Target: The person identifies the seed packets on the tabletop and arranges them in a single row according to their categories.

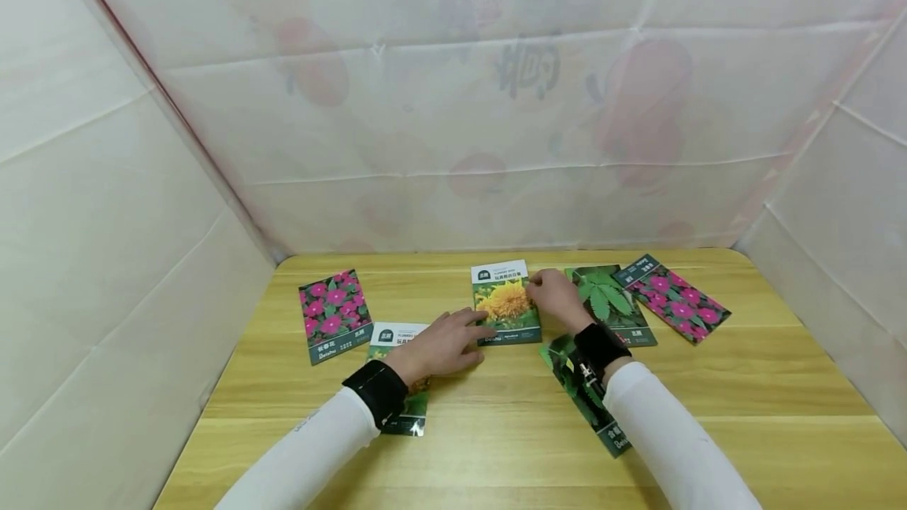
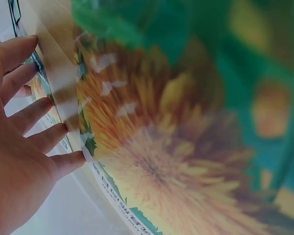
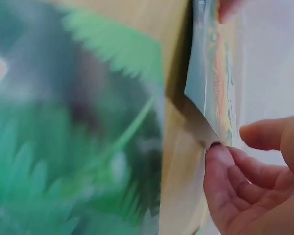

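Note:
A seed packet with a yellow flower (image 1: pixel 506 301) lies at the middle of the table, between both hands. My left hand (image 1: pixel 445 343) reaches to its lower left edge with fingers spread. In the left wrist view the fingers (image 2: pixel 32 115) are nearly straight. My right hand (image 1: pixel 560 296) is at the packet's right edge. Curled fingers (image 3: pixel 219 159) hold that edge slightly raised in the right wrist view, with the thumb just above it. Under the left wrist lies a second yellow flower packet (image 1: pixel 411 425), partly covered. A dark green leaf packet (image 1: pixel 577 396) lies partly beneath the right forearm.
A pink flower packet (image 1: pixel 335 313) lies at the table's left. Further right, another pink flower packet (image 1: pixel 676 301) overlaps a green leaf packet (image 1: pixel 602 293). White fabric walls (image 1: pixel 439 132) stand behind and beside the wooden table (image 1: pixel 489 447).

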Demonstrator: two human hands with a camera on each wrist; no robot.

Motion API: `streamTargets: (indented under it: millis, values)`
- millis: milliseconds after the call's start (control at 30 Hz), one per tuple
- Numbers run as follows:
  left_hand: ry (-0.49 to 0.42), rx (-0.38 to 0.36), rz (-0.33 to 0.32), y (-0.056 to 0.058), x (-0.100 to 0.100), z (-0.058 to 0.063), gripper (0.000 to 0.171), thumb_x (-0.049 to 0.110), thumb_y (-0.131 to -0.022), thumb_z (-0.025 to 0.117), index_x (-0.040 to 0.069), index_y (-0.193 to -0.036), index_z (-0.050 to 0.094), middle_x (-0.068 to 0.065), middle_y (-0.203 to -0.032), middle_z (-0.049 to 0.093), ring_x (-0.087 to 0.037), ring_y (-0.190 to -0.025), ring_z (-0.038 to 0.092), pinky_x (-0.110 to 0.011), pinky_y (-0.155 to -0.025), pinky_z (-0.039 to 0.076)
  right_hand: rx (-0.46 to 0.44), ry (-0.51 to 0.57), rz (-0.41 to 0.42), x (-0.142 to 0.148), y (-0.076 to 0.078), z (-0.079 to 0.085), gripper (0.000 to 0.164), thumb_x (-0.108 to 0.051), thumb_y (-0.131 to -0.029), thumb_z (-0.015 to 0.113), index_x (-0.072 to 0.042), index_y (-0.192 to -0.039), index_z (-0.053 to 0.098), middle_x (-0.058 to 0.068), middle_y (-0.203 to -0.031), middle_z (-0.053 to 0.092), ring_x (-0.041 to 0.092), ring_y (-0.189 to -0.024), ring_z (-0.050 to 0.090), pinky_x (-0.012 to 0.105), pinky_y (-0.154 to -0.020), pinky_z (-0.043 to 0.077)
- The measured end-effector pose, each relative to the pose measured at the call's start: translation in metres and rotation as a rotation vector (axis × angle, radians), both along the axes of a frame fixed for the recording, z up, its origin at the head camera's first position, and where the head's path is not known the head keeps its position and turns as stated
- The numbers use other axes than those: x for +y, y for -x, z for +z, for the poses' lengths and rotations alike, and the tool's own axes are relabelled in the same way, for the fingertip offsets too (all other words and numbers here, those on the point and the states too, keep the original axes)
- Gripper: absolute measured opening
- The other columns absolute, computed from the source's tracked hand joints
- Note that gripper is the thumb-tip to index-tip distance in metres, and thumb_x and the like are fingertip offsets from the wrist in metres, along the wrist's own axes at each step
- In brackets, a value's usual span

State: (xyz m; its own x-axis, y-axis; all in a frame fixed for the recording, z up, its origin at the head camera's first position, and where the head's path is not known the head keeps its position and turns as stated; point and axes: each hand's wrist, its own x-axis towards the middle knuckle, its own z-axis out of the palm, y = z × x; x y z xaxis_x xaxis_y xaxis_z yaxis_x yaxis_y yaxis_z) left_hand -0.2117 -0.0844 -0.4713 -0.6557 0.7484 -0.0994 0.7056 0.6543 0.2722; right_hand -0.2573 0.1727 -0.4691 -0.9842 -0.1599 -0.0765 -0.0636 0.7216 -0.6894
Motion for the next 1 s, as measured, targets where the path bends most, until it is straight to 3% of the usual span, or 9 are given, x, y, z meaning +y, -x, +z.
streamTargets:
  millis: [67, 133, 233, 400, 633, 733, 867, 1000]
  values:
    - [-0.002, -0.005, 0.000, 0.000, 0.000, 0.000, 0.047, 0.035, -0.106, 0.061, 0.022, -0.151, 0.056, -0.010, -0.163, 0.040, -0.033, -0.151, 0.034, -0.062, -0.117, 0.035, -0.020, 0.041, -0.043, 0.001, 0.001, 0.001, 0.030, -0.013, -0.110, 0.051, -0.005, -0.082, 0.057, 0.010, -0.077, 0.050, 0.023, -0.069, 0.040, 0.037, -0.071, 0.031]
    - [-0.006, -0.011, 0.003, 0.000, 0.000, 0.000, 0.046, 0.035, -0.106, 0.061, 0.022, -0.151, 0.056, -0.010, -0.163, 0.040, -0.033, -0.151, 0.034, -0.062, -0.117, 0.035, -0.047, 0.067, -0.067, 0.002, 0.002, 0.002, 0.022, -0.011, -0.109, 0.053, 0.003, -0.104, 0.069, 0.020, -0.098, 0.064, 0.031, -0.086, 0.057, 0.039, -0.084, 0.046]
    - [-0.018, -0.027, 0.010, -0.001, 0.000, 0.002, 0.045, 0.034, -0.106, 0.061, 0.022, -0.150, 0.057, -0.010, -0.162, 0.040, -0.032, -0.151, 0.034, -0.062, -0.117, 0.035, -0.104, 0.128, -0.103, 0.004, 0.004, 0.003, 0.032, -0.010, -0.108, 0.054, 0.006, -0.134, 0.064, 0.025, -0.131, 0.064, 0.038, -0.116, 0.062, 0.049, -0.102, 0.050]
    - [-0.052, -0.054, 0.026, -0.002, 0.000, 0.004, 0.044, 0.033, -0.106, 0.061, 0.021, -0.149, 0.058, -0.011, -0.162, 0.040, -0.030, -0.151, 0.035, -0.061, -0.118, 0.033, -0.191, 0.276, -0.126, 0.007, 0.004, 0.007, 0.035, -0.008, -0.108, 0.052, 0.008, -0.139, 0.058, 0.027, -0.136, 0.059, 0.037, -0.112, 0.062, 0.043, -0.098, 0.051]
    - [-0.180, -0.067, 0.068, 0.001, -0.004, 0.007, 0.047, 0.026, -0.104, 0.065, 0.013, -0.148, 0.057, -0.016, -0.164, 0.035, -0.033, -0.146, 0.042, -0.048, -0.117, 0.040, -0.235, 0.439, -0.111, 0.013, -0.003, 0.016, 0.034, -0.003, -0.109, 0.048, 0.013, -0.139, 0.054, 0.031, -0.150, 0.046, 0.041, -0.126, 0.056, 0.045, -0.103, 0.051]
    - [-0.278, -0.073, 0.149, 0.003, -0.007, 0.010, 0.050, 0.022, -0.104, 0.066, 0.009, -0.151, 0.053, -0.018, -0.164, 0.033, -0.036, -0.144, 0.045, -0.048, -0.115, 0.042, -0.240, 0.452, -0.124, 0.014, -0.008, 0.019, 0.035, -0.004, -0.108, 0.050, 0.012, -0.140, 0.053, 0.030, -0.145, 0.050, 0.039, -0.122, 0.058, 0.044, -0.102, 0.052]
    - [-0.444, -0.102, 0.302, 0.005, -0.011, 0.013, 0.051, 0.016, -0.105, 0.063, 0.004, -0.152, 0.048, -0.020, -0.160, 0.036, -0.038, -0.142, 0.046, -0.050, -0.113, 0.044, -0.242, 0.464, -0.136, 0.015, -0.016, 0.021, 0.037, -0.006, -0.109, 0.051, 0.009, -0.142, 0.052, 0.027, -0.135, 0.056, 0.033, -0.115, 0.061, 0.044, -0.101, 0.053]
    - [-0.633, -0.219, 0.431, 0.002, -0.013, 0.016, 0.052, 0.010, -0.107, 0.059, 0.002, -0.155, 0.041, -0.021, -0.157, 0.038, -0.037, -0.139, 0.049, -0.045, -0.109, 0.048, -0.250, 0.474, -0.152, 0.014, -0.023, 0.023, 0.034, -0.008, -0.107, 0.056, 0.005, -0.138, 0.057, 0.022, -0.127, 0.062, 0.026, -0.106, 0.066, 0.043, -0.100, 0.055]
